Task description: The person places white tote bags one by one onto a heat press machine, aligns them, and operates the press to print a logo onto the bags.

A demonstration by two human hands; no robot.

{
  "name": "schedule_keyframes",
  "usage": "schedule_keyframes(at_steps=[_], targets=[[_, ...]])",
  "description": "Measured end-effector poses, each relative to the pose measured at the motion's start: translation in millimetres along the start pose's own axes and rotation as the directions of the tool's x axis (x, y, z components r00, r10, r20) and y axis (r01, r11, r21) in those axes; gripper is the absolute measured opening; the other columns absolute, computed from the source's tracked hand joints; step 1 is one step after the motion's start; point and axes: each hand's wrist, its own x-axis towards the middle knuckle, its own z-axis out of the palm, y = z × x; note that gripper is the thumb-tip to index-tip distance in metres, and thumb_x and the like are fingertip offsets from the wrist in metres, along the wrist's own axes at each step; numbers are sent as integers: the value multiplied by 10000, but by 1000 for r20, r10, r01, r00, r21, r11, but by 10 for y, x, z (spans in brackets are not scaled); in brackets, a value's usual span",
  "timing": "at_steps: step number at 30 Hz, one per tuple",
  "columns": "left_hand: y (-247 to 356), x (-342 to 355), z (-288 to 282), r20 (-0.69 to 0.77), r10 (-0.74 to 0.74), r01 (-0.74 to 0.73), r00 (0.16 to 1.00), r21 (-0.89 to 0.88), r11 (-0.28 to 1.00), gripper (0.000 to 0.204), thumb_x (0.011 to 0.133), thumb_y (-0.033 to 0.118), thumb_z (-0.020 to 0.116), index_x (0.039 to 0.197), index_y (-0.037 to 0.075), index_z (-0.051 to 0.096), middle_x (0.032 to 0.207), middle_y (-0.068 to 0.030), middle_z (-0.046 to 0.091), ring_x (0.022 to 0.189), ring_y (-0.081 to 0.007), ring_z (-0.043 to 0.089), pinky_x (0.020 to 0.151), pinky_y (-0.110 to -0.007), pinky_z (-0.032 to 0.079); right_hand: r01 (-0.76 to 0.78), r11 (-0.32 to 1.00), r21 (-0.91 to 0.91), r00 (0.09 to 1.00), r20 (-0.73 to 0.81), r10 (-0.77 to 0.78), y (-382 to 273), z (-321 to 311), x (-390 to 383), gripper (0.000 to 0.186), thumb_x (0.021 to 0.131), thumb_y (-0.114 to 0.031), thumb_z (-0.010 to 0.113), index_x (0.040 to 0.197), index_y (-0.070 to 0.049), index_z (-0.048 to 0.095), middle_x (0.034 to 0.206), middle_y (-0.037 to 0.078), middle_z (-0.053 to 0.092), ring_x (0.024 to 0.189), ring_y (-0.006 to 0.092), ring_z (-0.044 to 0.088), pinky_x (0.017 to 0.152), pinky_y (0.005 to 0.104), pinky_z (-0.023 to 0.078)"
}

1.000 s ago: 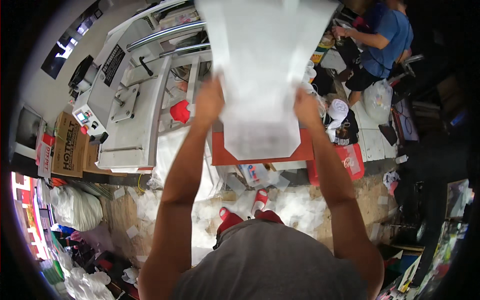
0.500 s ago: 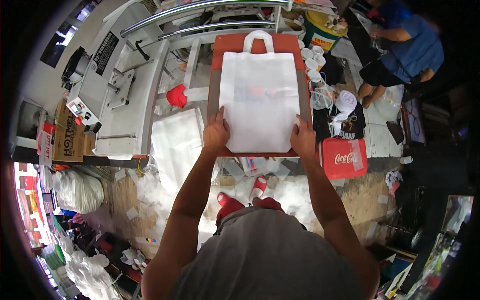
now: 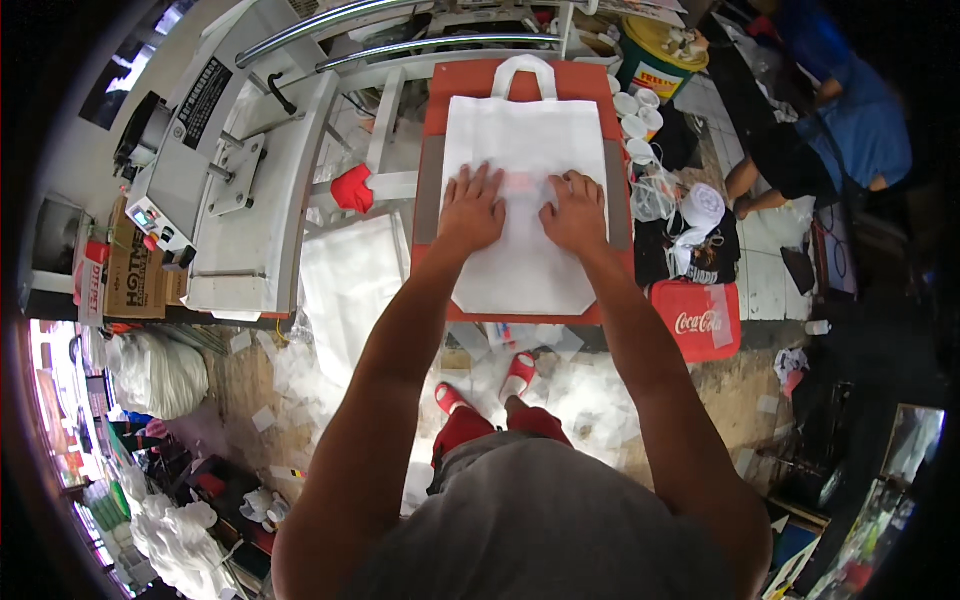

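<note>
A white fabric tote bag point(image 3: 524, 265) lies flat on a red board point(image 3: 590, 82), its loop handle pointing away from me. My left hand point(image 3: 474, 208) rests on the bag's left half, palm down with fingers stretched out. On the right half, my right hand point(image 3: 577, 212) lies flat with its fingers spread a little. Between the two hands, a faint reddish patch shows on the fabric. Neither hand grips anything.
A heat press machine point(image 3: 255, 215) stands to the left with a red cloth point(image 3: 351, 188) beside it. More white bags point(image 3: 352, 285) hang below. At right are a red lid point(image 3: 695, 320), a white roll point(image 3: 703, 205), a bucket point(image 3: 660, 60) and a seated person point(image 3: 850, 125).
Both hands have moved from the bag's lower side edges inward and away from me onto its middle, flattening out. The person at right has shifted posture.
</note>
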Motion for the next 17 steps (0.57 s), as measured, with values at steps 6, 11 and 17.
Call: schedule_keyframes(at_steps=[6, 11, 17], targets=[[-83, 34, 116, 22, -225, 225, 974, 8, 974, 680, 1014, 421, 391, 1602, 115, 243, 1674, -134, 187, 1538, -389, 153, 1253, -500, 108, 21, 990, -138, 994, 111, -5, 283, -3, -24, 584, 948, -346, 546, 1503, -183, 460, 1620, 122, 315, 1498, 418, 243, 1180, 641, 197], [-332, -465, -28, -118, -230, 204, 966, -197, 959, 664, 957, 303, 542, 1541, 48, 352, 1619, -210, 289, 1495, -431, 249, 1217, -526, 209, -131, 989, 71, 988, 90, 124, 445, -380, -387, 521, 1014, -377, 473, 1511, -222, 460, 1654, 70, 282, 1518, 427, 194, 1161, 681, 175], [-546, -1222, 226, -121, -270, 202, 955, -401, 894, 698, 901, 258, 643, 1528, 73, 396, 1610, -199, 325, 1488, -461, 253, 1206, -566, 219, -155, 985, -71, 953, 253, 168, 328, -558, -1129, 557, 990, -461, 530, 1500, -240, 488, 1652, 67, 292, 1522, 441, 172, 1139, 735, 114]])
